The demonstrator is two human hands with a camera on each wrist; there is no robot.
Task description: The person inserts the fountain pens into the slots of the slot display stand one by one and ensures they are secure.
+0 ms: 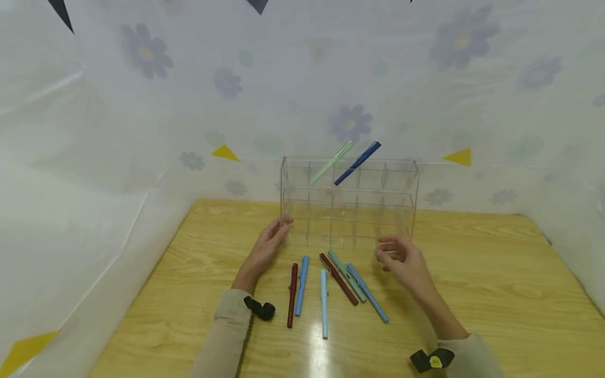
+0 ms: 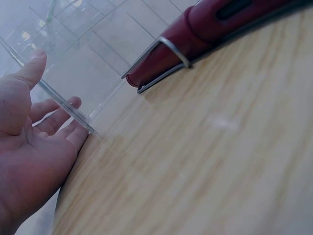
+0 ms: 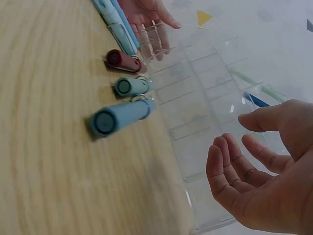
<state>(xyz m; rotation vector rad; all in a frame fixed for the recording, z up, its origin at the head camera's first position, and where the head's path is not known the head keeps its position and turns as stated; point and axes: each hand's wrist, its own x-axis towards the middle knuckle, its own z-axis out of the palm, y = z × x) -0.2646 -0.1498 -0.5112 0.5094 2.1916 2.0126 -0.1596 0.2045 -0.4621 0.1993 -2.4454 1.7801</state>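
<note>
Presently: left hand (image 1: 266, 245), loosely spread, gripping nothing, at left edge of clear plastic compartmented rack (image 1: 350, 215); right hand (image 1: 402, 262), empty, half curled, near right end; slender pale-green pen (image 1: 332, 162) and dark-blue pen (image 1: 356, 164) slanting from upper row; six slim dark-red, blue and green clipped pens (image 1: 324, 304) on wood-grain desk (image 1: 472, 273); advisable: steadying rack, lifting pens singly, mid-barrel

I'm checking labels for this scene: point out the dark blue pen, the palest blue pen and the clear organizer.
Dark blue pen (image 1: 357, 163), head view: about halfway along it.
Palest blue pen (image 1: 324, 305), head view: about halfway along it.
Clear organizer (image 1: 399, 181), head view: upper front wall, toward its right end.
</note>
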